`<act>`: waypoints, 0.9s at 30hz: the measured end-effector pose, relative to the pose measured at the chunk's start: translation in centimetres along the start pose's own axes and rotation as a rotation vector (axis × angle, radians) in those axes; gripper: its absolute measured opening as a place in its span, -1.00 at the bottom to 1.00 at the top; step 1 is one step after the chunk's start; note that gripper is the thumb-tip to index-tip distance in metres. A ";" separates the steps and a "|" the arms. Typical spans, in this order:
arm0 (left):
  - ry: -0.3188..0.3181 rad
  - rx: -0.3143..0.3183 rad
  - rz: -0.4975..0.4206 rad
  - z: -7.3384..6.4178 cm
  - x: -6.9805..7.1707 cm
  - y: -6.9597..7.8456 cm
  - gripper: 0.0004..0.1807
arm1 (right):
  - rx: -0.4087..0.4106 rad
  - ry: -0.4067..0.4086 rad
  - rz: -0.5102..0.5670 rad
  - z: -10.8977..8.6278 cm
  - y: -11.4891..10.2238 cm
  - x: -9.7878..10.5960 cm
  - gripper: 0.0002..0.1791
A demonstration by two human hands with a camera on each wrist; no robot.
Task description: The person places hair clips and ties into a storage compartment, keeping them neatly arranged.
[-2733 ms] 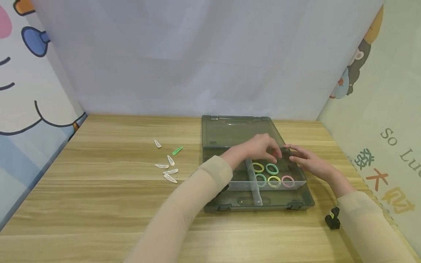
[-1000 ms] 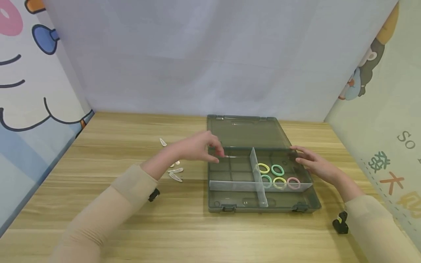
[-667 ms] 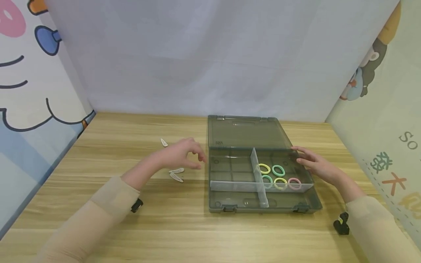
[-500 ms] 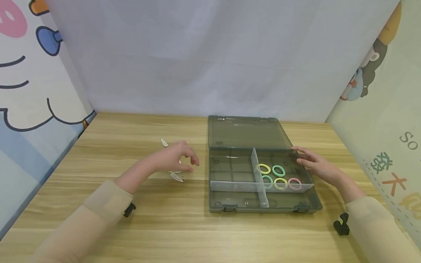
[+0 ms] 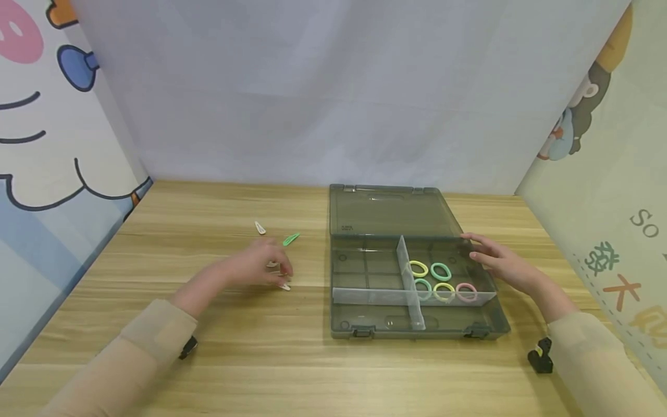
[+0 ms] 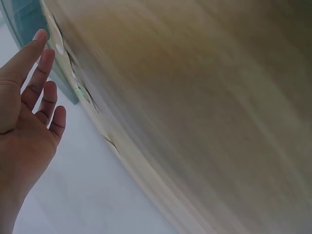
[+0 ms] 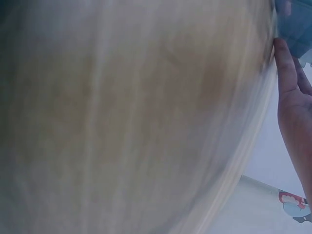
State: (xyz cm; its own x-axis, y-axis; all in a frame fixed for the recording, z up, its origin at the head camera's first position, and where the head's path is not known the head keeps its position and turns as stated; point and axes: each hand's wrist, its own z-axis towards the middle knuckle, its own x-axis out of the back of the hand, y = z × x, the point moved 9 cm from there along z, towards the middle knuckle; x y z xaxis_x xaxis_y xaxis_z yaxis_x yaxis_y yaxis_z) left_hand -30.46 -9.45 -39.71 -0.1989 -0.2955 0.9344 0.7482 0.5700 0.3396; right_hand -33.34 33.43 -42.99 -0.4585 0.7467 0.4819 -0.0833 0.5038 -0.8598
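Observation:
Over several white snap hair clips [image 5: 285,286] on the table is my left hand [image 5: 259,263], palm down and partly covering them. Its fingers [image 6: 38,87] are loosely bent with nothing between them in the left wrist view. A green snap hair clip [image 5: 291,239] lies just beyond this hand, and another white clip [image 5: 260,227] farther back. My right hand [image 5: 502,263] rests at the right wall of a grey translucent divided box [image 5: 419,335], fingers fairly straight. Yellow, green and pink hair ties [image 5: 466,292] lie in the box's right rear compartment.
The box's lid [image 5: 388,211] lies folded back behind it. Pale dividers [image 5: 372,296] split the box into compartments. A white cloth backdrop [image 5: 333,92] rises at the table's rear edge, with printed panels [image 5: 599,231] at both sides.
My left hand has moved left from over the box and down to the white clips, uncovering the green clip lately. My right hand stays at the box's right wall.

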 end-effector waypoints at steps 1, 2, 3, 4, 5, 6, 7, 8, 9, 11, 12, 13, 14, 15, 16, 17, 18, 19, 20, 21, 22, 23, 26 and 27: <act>-0.002 0.002 0.003 -0.1 0.0 -0.1 -0.82 | -0.002 0.001 0.001 0.0 0.0 0.0 -0.38; -0.007 0.005 0.007 -0.1 -0.1 -0.1 -0.83 | -0.003 0.002 0.002 0.0 0.0 0.0 -0.38; -0.014 0.009 0.009 -0.2 -0.2 -0.2 -0.84 | -0.004 0.002 0.004 0.0 0.0 0.0 -0.38; -0.024 0.014 0.010 -0.2 -0.2 -0.2 -0.85 | -0.006 0.002 0.004 0.0 0.0 0.0 -0.38; -0.033 0.015 0.014 -0.3 -0.3 -0.2 -0.85 | -0.007 0.002 0.005 -0.1 0.0 0.0 -0.38; -0.040 0.017 0.015 -0.3 -0.4 -0.2 -0.86 | -0.006 0.003 0.005 -0.1 0.0 0.0 -0.38; -0.047 0.018 0.017 -0.4 -0.5 -0.3 -0.87 | -0.006 0.004 0.006 -0.1 0.0 0.0 -0.38; -0.052 0.017 0.020 -0.4 -0.5 -0.3 -0.87 | -0.005 0.004 0.007 -0.1 0.0 0.0 -0.38; -0.053 0.015 0.022 -0.4 -0.5 -0.3 -0.88 | -0.006 0.006 0.007 -0.1 -0.1 -0.1 -0.38; -0.053 0.011 0.023 -0.5 -0.6 -0.3 -0.89 | -0.007 0.009 0.007 -0.2 -0.1 -0.1 -0.38; -0.053 0.011 0.022 -0.5 -0.6 -0.3 -0.89 | -0.008 0.008 0.008 -0.2 -0.1 -0.1 -0.39; -0.053 0.010 0.019 -0.5 -0.7 -0.3 -0.90 | -0.009 0.008 0.009 -0.2 -0.1 -0.1 -0.39; -0.053 0.009 0.014 -0.5 -0.7 -0.3 -0.90 | -0.009 0.008 0.008 -0.2 -0.1 -0.2 -0.39; -0.053 0.008 0.007 -0.5 -0.7 -0.3 -0.91 | -0.010 0.008 0.008 -0.3 -0.1 -0.2 -0.39; -0.051 0.005 0.001 -0.6 -0.7 -0.3 -0.91 | -0.010 0.007 0.008 -0.3 -0.1 -0.2 -0.39; -0.049 0.003 -0.007 -0.6 -0.7 -0.3 -0.90 | -0.011 0.007 0.007 -0.3 -0.1 -0.2 -0.38; -0.046 -0.003 -0.011 -0.6 -0.7 -0.2 -0.90 | -0.011 0.007 0.004 -0.3 -0.1 -0.2 -0.38; -0.042 -0.007 -0.016 -0.6 -0.6 -0.2 -0.90 | -0.010 0.008 0.001 -0.3 -0.2 -0.2 -0.38; -0.038 -0.009 -0.018 -0.6 -0.6 -0.3 -0.90 | -0.010 0.008 -0.002 -0.3 -0.2 -0.2 -0.38; -0.035 -0.008 -0.019 -0.6 -0.6 -0.3 -0.89 | -0.010 0.008 -0.003 -0.3 -0.2 -0.1 -0.37; -0.034 -0.004 -0.021 -0.6 -0.6 -0.3 -0.89 | -0.009 0.009 -0.006 -0.3 -0.2 -0.1 -0.37; -0.034 0.003 -0.024 -0.6 -0.6 -0.4 -0.89 | -0.009 0.009 -0.007 -0.3 -0.2 -0.1 -0.37; -0.032 0.016 -0.022 -0.6 -0.6 -0.5 -0.87 | -0.007 0.009 0.003 -0.2 -0.3 0.0 -0.38; -0.032 0.015 -0.024 -0.7 -0.6 -0.5 -0.87 | -0.006 0.008 0.006 -0.2 -0.3 0.0 -0.38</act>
State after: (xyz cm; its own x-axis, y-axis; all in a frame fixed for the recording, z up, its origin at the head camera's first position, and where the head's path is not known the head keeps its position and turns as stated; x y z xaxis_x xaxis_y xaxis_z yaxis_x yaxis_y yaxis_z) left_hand -30.29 -10.05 -40.51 -0.2368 -0.2845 0.9290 0.7338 0.5743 0.3630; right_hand -33.17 33.36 -42.69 -0.4516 0.7535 0.4778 -0.0751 0.5015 -0.8619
